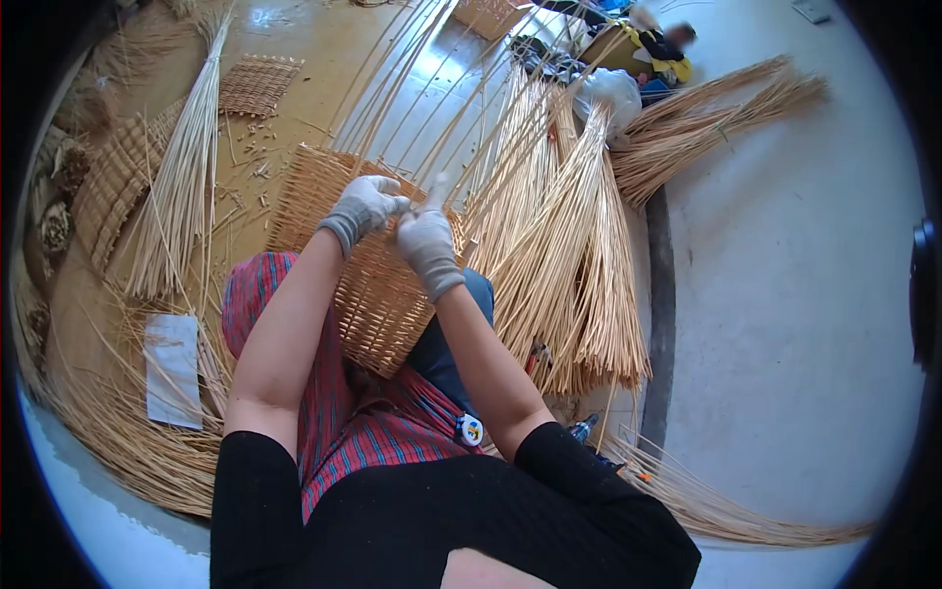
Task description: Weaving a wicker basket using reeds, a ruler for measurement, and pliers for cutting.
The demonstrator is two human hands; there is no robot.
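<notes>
A partly woven wicker basket (388,299) leans on my lap, its long loose stakes (402,93) fanning up and away from the woven edge. Both my hands wear pale knit gloves with grey cuffs and meet at that edge. My left hand (365,208) is closed, thumb and fingers pinched on a wicker strand among the stakes. Close beside it, my right hand (428,239) has its fingers curled on a wicker strand, with one digit pointing up. The strand's exact path between the fingertips is hidden by the gloves.
Bundles of wicker rods (579,265) stand at my right; another bundle (716,118) lies beyond. At left are a pale bundle (182,187), woven mats (257,85), a white sheet (173,371) and loose rods (128,432). Offcuts (257,162) litter the floor. Another person (667,49) sits far off.
</notes>
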